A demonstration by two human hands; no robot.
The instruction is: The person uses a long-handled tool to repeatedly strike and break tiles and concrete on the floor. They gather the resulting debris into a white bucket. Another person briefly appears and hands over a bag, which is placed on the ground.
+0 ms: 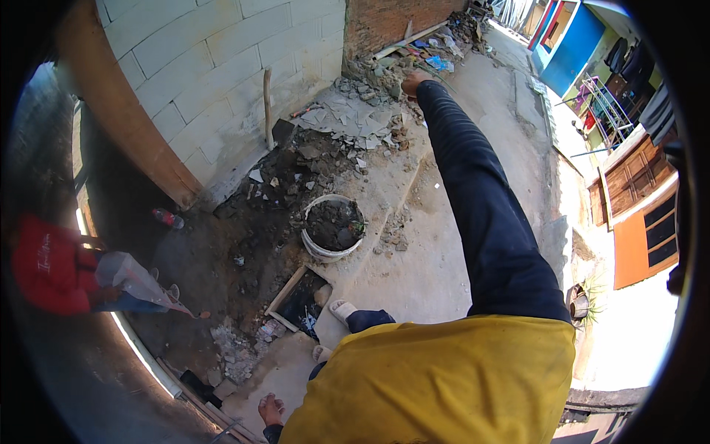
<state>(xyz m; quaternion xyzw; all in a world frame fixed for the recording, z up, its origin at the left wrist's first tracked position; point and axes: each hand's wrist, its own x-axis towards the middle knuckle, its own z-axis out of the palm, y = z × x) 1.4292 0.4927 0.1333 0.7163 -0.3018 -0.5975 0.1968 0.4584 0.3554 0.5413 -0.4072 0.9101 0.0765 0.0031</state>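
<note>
My right arm in a dark sleeve stretches far forward. My right hand [416, 83] is at its end, in front of the rubble heap [377, 92] by the wall; its fingers are too small and turned away to make out. Low in the view hangs my left hand [271, 409], fingers loosely bent and a little apart, nothing seen in it. Between my feet and the heap stands a white bucket [329, 255], filled with dark soil and debris. Beside it, nearer me, a square framed pit [285, 294] opens in the ground. Neither hand touches the bucket.
A person in red [52, 259] is at the left with a pale translucent sack [137, 277]. Broken tiles [344, 122] lie along the block wall [222, 66], near an upright stick [268, 107]. A plastic bottle [168, 218] lies by a wooden post [126, 103]. Concrete path [488, 103] runs ahead.
</note>
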